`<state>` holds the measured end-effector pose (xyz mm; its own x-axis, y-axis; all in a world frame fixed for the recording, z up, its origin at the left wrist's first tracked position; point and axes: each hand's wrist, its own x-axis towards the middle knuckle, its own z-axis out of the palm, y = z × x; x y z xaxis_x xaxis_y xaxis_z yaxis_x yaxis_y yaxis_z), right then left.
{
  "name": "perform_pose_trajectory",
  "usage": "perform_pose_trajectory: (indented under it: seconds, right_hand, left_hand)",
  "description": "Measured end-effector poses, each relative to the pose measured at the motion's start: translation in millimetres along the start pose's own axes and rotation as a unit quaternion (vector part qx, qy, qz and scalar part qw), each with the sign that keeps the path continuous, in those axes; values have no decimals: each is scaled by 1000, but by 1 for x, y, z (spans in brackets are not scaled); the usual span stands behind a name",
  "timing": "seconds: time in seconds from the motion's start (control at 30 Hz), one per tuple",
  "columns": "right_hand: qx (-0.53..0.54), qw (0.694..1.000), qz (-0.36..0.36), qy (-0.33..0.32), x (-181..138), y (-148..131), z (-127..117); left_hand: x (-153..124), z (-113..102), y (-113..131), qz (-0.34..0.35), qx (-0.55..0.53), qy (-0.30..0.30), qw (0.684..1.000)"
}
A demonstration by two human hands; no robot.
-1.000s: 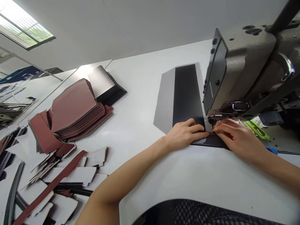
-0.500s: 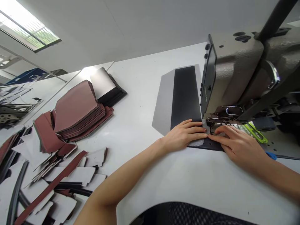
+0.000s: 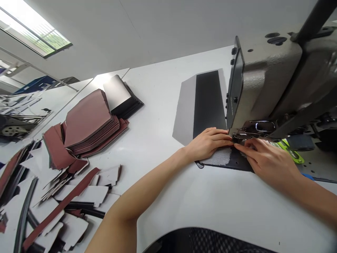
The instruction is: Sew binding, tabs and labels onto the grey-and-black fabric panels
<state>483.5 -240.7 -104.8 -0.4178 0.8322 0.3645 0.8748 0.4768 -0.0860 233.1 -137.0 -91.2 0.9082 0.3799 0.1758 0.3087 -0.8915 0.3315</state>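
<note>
My left hand lies palm down with fingers stretched out on the near end of a flat grey and black piece. Its fingertips are close beside the presser foot of a sewing machine. To the right of the foot, my right hand points its index finger at the piece's edge, touching down there. The other fingers are bent, thumb apart, and partly hidden. Below the needle area, a dark machine bed plate shows, with a rough grey patch next to it. The needle itself is hidden.
Stacked maroon panels stand to the left, with black panels behind them. Loose offcuts and strips cover the table's left side. A lime-green tool and something blue lie beyond my right hand.
The grey and black piece has slid slightly away from me under the machine. My left hand has moved with it, uncovering more of the grey patch and a small dark loop at the plate's corner.
</note>
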Motion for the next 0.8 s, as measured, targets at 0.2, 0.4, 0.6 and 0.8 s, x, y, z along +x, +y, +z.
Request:
perform_pose_trajectory:
  seconds: [0.2,0.4,0.6,0.8]
  right_hand:
    - [47,999,9,17,-4,3,5]
    - [52,998,6,29,-5,2,4]
    - [33,998,-4,56,-2,-1,2]
    - [35,997,-10,62,0,-1,2]
  left_hand:
    - [8,-4,-7,-3,-9,6,1000]
    - [8,-4,-7,2,-6,16,1000]
    - [16,-15,-15,71,2,7,997]
    - [18,-15,-22,72,-29,-14,997]
